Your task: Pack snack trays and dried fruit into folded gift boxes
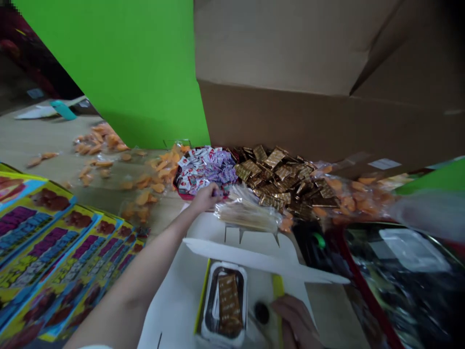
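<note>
My left hand [205, 198] reaches forward into a red tray [177, 183] heaped with white and purple sachets [205, 167]. Its fingertips pinch a small purple sachet [218, 193]. My right hand [294, 322] sits at the bottom edge of the view, against the yellow strip [278, 286] of a white card box [254, 254]. Inside the box is a plastic tray [223, 305] holding gold-wrapped packets [229, 305], with a round black disc [261, 313] beside it. Part of my right hand is cut off by the frame.
Gold sachets [279, 179] and a clear bag of sticks [247, 211] lie beyond the white box. A large cardboard carton [290, 63] and green board [127, 72] stand behind. Loose orange pieces [101, 143] cover the wooden table [43, 140]. Printed yellow boxes [47, 252] lie left; a dark red-edged container [399, 276] lies right.
</note>
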Demonstrator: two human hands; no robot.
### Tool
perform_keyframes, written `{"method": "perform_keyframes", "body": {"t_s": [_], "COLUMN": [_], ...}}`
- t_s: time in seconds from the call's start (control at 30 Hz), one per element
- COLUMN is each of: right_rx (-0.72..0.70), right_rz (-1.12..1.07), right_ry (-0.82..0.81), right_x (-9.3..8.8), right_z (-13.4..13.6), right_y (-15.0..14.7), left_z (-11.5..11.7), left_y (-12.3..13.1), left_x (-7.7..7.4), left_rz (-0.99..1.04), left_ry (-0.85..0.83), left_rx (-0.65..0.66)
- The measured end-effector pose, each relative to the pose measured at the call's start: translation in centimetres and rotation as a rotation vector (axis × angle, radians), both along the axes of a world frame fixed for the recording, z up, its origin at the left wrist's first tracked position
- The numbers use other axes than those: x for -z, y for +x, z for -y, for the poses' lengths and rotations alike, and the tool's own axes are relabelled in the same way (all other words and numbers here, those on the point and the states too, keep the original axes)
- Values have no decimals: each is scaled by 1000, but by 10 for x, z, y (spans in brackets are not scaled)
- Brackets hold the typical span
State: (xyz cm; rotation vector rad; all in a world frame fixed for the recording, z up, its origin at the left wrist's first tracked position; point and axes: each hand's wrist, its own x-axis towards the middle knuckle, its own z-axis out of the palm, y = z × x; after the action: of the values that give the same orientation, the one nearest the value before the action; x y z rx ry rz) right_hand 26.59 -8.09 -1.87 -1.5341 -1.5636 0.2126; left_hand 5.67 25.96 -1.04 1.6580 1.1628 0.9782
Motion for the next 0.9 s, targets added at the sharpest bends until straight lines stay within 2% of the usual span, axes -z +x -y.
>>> {"method": "perform_keyframes", "body": {"t_s": [0.1,0.17,0.2,0.23,0.3,0.37,0.4,0.47,0.5,0.57,0.63,0.7,0.8,0.9], "right_rx": [-99,-112,-102,-88,-79,-89,-96,-118,-127,-127,-103,-77,-78,-107], "right_rz": [-3,-17,-28,-39,-51,-54,-51,-26,-5,39,82,133,213,236], "right_ry": [-44,-55,-57,-60,-65,-65,-63,-54,-47,-36,-37,-50,-64,-76], "right_x": [-8,-12,-13,-13,-10,-7,-6,-6,-7,-9,-10,-7,3,10], "right_z": [7,12,16,20,26,31,32,34,34,37,40,44,47,48], "right_y": [5,8,8,8,5,1,-1,-5,-6,-7,-6,-5,-6,-10], "left_z": [3,20,37,60,121,187,218,263,277,290,293,295,302,308], "left_y": [-12,-31,-42,-54,-72,-78,-75,-62,-52,-35,-26,-25,-29,-32], "left_x": [-14,-29,-37,-44,-52,-49,-45,-34,-30,-26,-28,-30,-30,-32], "left_rz": [200,339,420,597,787,664,496,84,-128,-487,-717,-819,-861,-875], "left_ry": [-47,-87,-117,-169,-254,-254,-224,-153,-79,114,286,365,403,450], "left_rx": [-216,-322,-361,-410,-504,-515,-481,-242,-98,118,212,285,466,515]}}
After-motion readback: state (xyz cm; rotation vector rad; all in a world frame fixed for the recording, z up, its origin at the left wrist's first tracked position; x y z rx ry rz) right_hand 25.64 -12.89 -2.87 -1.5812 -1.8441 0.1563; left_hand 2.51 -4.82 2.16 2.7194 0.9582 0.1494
